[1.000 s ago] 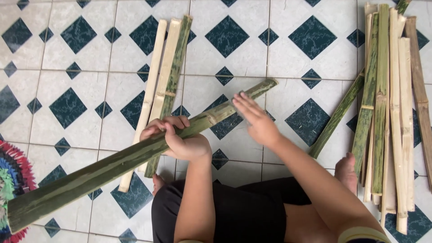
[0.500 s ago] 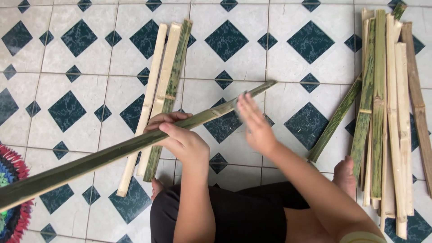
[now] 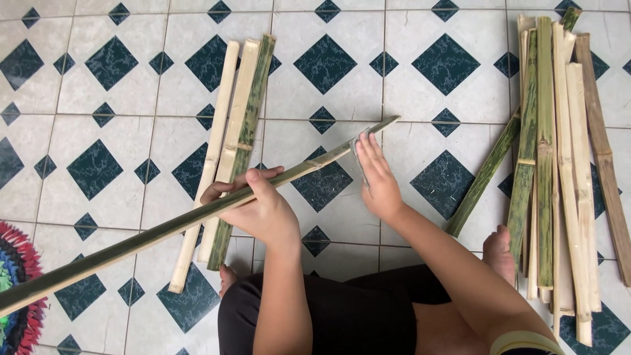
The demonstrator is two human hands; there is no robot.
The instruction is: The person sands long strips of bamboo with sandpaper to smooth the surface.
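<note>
My left hand [image 3: 259, 207] grips a long green bamboo strip [image 3: 131, 244] near its middle. The strip slants from the lower left edge of the view up to its tip [image 3: 393, 120] over the tiled floor. My right hand [image 3: 378, 177] lies flat against the strip's far part, fingers straight, pressing a small grey sheet [image 3: 359, 150] onto it. My knees in black shorts [image 3: 368, 315] are below both hands.
Three split bamboo slats [image 3: 227, 148] lie on the floor under my left hand. A pile of several more slats [image 3: 559, 151] lies at the right, beside my bare foot [image 3: 499, 253]. A round multicoloured mat [image 3: 16, 315] shows at the lower left.
The strip has rolled in my left hand, from its broad face to its narrow edge. My right hand stays on its far part, shifting only slightly.
</note>
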